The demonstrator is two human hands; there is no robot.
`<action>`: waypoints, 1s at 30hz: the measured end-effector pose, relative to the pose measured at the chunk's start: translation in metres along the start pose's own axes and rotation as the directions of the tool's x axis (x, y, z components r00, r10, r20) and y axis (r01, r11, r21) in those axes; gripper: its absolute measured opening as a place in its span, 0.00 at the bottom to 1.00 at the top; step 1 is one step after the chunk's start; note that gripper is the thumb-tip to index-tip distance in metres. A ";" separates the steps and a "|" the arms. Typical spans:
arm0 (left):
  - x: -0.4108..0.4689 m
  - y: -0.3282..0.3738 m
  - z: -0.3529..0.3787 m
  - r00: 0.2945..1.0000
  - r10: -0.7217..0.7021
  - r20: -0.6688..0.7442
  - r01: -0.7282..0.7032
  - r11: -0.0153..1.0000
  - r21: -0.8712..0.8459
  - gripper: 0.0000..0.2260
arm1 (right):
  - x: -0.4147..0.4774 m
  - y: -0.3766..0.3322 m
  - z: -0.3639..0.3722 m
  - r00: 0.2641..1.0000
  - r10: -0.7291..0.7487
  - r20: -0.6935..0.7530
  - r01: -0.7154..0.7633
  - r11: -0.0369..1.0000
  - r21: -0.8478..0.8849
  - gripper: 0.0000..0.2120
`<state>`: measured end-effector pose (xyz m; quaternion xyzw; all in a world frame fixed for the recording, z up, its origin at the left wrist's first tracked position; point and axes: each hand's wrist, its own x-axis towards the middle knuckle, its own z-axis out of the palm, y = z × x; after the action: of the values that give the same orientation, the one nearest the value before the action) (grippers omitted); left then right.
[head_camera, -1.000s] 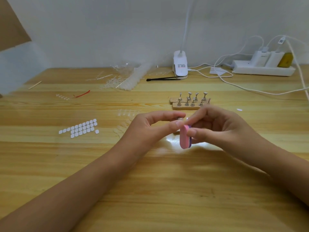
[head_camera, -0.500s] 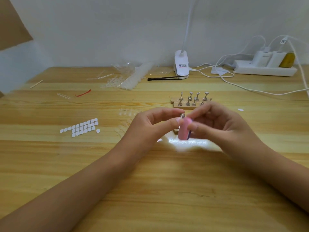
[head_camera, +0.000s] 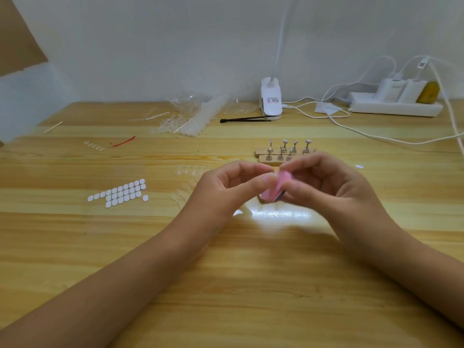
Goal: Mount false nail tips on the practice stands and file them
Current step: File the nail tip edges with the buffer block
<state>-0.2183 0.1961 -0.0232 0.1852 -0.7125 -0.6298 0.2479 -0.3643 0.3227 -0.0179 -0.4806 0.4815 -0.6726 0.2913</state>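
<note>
Practice stands (head_camera: 283, 150) behind blurred pink file (head_camera: 276, 184); white tabs (head_camera: 120, 193) left (cables (head_camera: 376, 138) back-right).

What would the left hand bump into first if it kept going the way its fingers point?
The pink nail file pinched in the right hand. The left hand points its fingertips straight at it and looks almost touching, though blur hides whether it does.

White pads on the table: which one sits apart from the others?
The lone pad at the cluster's near right corner; the other pads lie packed in rows.
</note>
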 end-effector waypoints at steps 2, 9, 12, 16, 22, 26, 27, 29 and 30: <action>-0.001 0.002 0.000 1.000 0.011 -0.016 -0.011 1.000 0.001 0.10 | 0.000 -0.003 -0.001 0.997 -0.045 -0.059 0.046 0.999 0.021 0.08; -0.001 0.003 0.001 0.999 -0.031 -0.029 0.031 0.999 -0.015 0.15 | -0.001 -0.005 0.003 0.994 -0.056 -0.089 0.060 0.997 0.042 0.10; -0.002 0.004 0.000 0.999 -0.038 -0.030 0.037 0.999 -0.032 0.16 | -0.002 -0.005 0.004 0.999 -0.004 -0.045 0.006 0.999 0.032 0.10; -0.002 0.006 0.003 0.998 -0.032 -0.047 0.029 0.998 -0.047 0.15 | -0.003 -0.004 0.006 0.995 -0.016 -0.097 0.018 1.000 0.021 0.10; -0.002 0.006 0.004 0.994 -0.021 -0.108 0.023 1.000 0.013 0.14 | -0.002 -0.005 0.005 0.995 0.030 -0.095 -0.025 0.998 0.050 0.11; -0.002 0.007 0.003 0.993 -0.019 -0.118 0.022 0.999 0.026 0.14 | -0.001 -0.006 0.000 0.997 0.024 -0.073 -0.020 0.999 0.049 0.07; -0.002 0.006 0.003 0.994 -0.021 -0.111 0.026 0.999 0.040 0.13 | -0.002 -0.005 0.001 0.998 0.056 -0.009 -0.056 0.998 0.034 0.08; -0.003 0.006 0.004 0.995 -0.020 -0.093 0.024 0.999 0.043 0.13 | -0.003 -0.003 0.003 0.998 0.067 0.018 -0.067 0.998 0.010 0.10; -0.003 0.008 0.004 0.996 -0.018 -0.086 0.021 0.999 0.033 0.14 | -0.002 -0.004 0.003 0.999 0.040 -0.026 -0.040 0.999 0.015 0.10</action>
<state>-0.2177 0.2018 -0.0164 0.2230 -0.7101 -0.6113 0.2688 -0.3603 0.3253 -0.0148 -0.4598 0.4900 -0.6764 0.3016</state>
